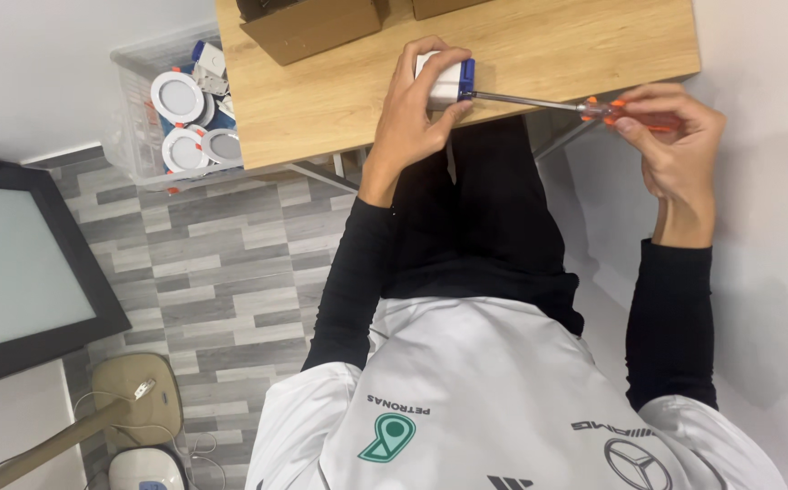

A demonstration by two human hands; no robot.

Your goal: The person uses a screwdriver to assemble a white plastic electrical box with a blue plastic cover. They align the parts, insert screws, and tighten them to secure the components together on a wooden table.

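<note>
— So, how far along, biggest first?
— Light wooden tabletop (339,91) carrying brown cardboard boxes (308,27); clear plastic bin (135,118) beside it holding round white downlights (176,95), apparently still waiting.
— And in hand?
— Left hand (407,118) clenched round small white box with blue end (446,82) at the table edge. Right hand (675,136) gripping orange-handled screwdriver (557,102), tip at the blue end. Mid-screwing, probably; unfinished.

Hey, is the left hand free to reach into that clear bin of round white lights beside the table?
Probably not as things stand. The left hand is wrapped around the small white and blue box, steadying it against the screwdriver in the right hand. The clear bin itself sits open and unobstructed.
</note>
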